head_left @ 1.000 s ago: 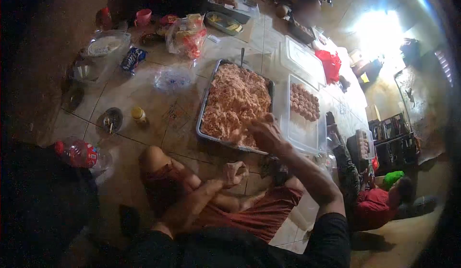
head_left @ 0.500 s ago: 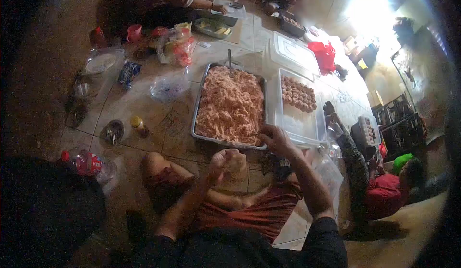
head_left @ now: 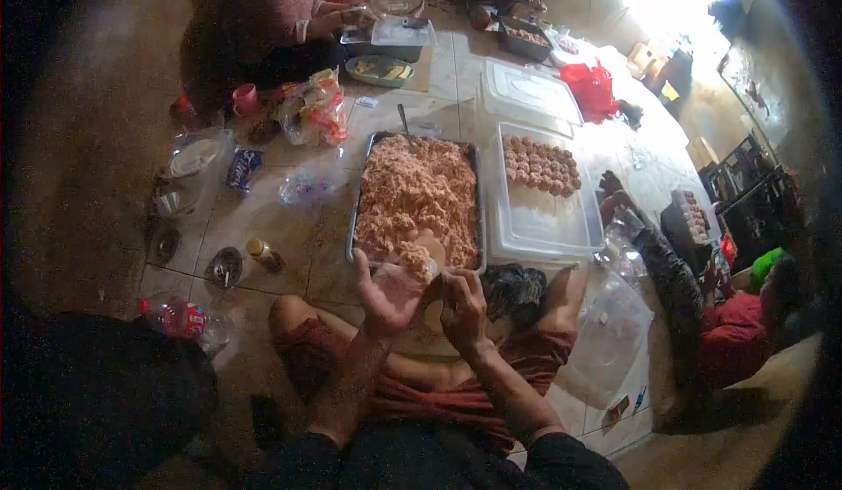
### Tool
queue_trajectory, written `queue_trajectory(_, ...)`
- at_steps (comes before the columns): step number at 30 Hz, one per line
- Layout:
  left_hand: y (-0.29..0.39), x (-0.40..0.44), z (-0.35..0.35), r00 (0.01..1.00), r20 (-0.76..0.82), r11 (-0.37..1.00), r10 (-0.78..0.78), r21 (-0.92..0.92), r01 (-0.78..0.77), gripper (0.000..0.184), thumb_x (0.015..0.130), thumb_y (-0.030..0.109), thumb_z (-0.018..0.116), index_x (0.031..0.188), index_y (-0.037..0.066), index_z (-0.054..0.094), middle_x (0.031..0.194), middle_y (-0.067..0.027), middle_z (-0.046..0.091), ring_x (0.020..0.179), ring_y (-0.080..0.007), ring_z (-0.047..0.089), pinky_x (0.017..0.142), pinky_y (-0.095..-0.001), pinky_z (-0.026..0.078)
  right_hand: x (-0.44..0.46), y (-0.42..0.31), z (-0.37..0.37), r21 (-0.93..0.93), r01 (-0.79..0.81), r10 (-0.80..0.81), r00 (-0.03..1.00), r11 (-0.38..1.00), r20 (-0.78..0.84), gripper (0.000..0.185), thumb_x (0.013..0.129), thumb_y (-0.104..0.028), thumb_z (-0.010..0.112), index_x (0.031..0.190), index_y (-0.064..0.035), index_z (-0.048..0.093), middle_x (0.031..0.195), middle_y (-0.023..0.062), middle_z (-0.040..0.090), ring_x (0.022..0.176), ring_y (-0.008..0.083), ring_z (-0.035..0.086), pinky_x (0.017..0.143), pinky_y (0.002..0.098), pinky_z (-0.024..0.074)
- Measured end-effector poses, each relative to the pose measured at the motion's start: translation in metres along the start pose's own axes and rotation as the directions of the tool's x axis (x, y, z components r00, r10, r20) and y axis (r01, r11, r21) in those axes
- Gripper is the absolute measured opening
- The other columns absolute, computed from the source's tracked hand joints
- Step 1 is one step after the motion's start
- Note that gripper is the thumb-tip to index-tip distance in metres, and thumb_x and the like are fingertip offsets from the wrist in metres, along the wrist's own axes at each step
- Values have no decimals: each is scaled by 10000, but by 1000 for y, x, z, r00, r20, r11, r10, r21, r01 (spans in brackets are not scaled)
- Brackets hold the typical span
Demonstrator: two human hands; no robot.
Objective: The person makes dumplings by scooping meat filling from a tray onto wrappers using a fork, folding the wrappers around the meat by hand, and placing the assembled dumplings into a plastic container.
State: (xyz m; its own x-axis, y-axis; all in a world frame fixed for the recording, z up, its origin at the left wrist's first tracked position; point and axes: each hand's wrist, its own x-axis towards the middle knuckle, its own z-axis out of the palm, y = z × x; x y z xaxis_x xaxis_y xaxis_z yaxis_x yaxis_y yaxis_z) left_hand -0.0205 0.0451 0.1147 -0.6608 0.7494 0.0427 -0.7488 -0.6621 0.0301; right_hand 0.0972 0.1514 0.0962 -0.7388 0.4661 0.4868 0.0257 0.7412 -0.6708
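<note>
A dark-rimmed tray (head_left: 357, 218) full of ground pinkish mixture (head_left: 412, 183) lies before me, a utensil handle sticking up at its far edge. Over its near edge, my left hand (head_left: 390, 297) is palm up with fingers spread, and a lump of mixture (head_left: 416, 260) rests at its fingers on what looks like a thin pale round wrapper. Close beside it on the right, my right hand (head_left: 463, 307) has its fingers pinched together at the wrapper's edge; what they hold is too small to make out. Right of the tray, a clear plastic box (head_left: 548, 227) contains rows of meat-coloured balls (head_left: 539, 165).
Bottles (head_left: 263, 251), a blue packet (head_left: 244, 170) and plastic bags (head_left: 316, 113) lie left on the tiled floor. A co-worker (head_left: 281, 7) sits at the upper left, another person (head_left: 741, 323) at the right. A lid (head_left: 533, 92) lies beyond the box.
My right hand has moved from the tray's near right corner toward my left hand. My left hand has opened palm up, showing the lump. The view has shifted.
</note>
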Motion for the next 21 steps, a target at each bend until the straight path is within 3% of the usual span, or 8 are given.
queue_trajectory(2, 3, 1, -20, 995, 47, 952, -91, -290, 101, 968, 906, 747, 513, 1395, -87, 478, 1437, -281, 510, 1363, -415, 466, 1117, -540, 419, 1, -4, 0, -77, 183, -181, 983, 980, 24, 403, 817, 70, 595, 1199, -45, 648, 1057, 182, 606, 943, 362, 624, 760, 446, 535)
queue_trajectory(3, 2, 2, -23, 996, 59, 988, -72, -132, 79, 1047, 942, 789, 335, 1491, -102, 346, 1522, -290, 403, 1420, -408, 396, 1207, -486, 304, -2, 1, -1, -71, 182, -181, 983, 981, 21, 403, 817, 70, 595, 1199, -45, 648, 1057, 182, 606, 943, 362, 624, 760, 446, 535)
queue_trajectory(6, 12, -3, -36, 995, 72, 997, -69, -35, 71, 1018, 958, 759, 356, 1482, -114, 347, 1504, -298, 418, 1404, -413, 414, 1213, -490, 297, -12, 27, -8, -216, 335, -325, 942, 917, 80, 372, 843, 62, 596, 1192, -55, 652, 1040, 174, 615, 916, 368, 630, 753, 452, 534)
queue_trajectory(8, 17, -8, -39, 994, -94, 996, -54, -71, 47, 988, 943, 744, 420, 1436, -112, 412, 1456, -288, 478, 1356, -425, 466, 1176, -524, 345, -22, 40, -18, -250, 217, -155, 957, 944, 245, 456, 851, -17, 654, 1286, -152, 641, 1098, 143, 628, 1004, 348, 636, 797, 437, 539)
queue_trajectory(9, 20, -8, -41, 967, -250, 995, -46, -101, 21, 960, 927, 730, 485, 1390, -111, 477, 1408, -278, 538, 1309, -438, 518, 1138, -557, 393, -21, 45, -25, -216, 241, -173, 941, 946, 292, 475, 841, -6, 659, 1299, -122, 617, 1104, 143, 630, 994, 356, 646, 798, 436, 548)
queue_trajectory(14, 33, -14, -74, 958, -211, 981, -193, -61, 184, 971, 960, 734, 386, 1410, -125, 432, 1425, -296, 506, 1323, -440, 499, 1144, -556, 389, 4, 19, -55, 117, 23, -60, 943, 993, 327, 456, 818, 11, 650, 1266, -69, 611, 1084, 139, 631, 973, 359, 661, 834, 425, 557)
queue_trajectory(17, 29, -19, -58, 913, -215, 937, -347, -26, 349, 987, 979, 738, 319, 1428, -138, 387, 1427, -316, 484, 1324, -452, 487, 1142, -558, 388, 6, 53, -47, 230, 254, -328, 861, 939, 389, 450, 818, 2, 654, 1258, -83, 612, 1059, 137, 629, 953, 355, 666, 826, 422, 561)
queue_trajectory(21, 30, -28, -60, 869, -202, 880, -451, 61, 471, 1055, 942, 796, 271, 1430, -132, 388, 1431, -323, 480, 1322, -473, 488, 1133, -563, 393, 43, 16, -67, 10, 421, -344, 727, 907, 594, 343, 825, -30, 665, 1162, -85, 632, 1055, 126, 626, 960, 349, 655, 802, 433, 552)
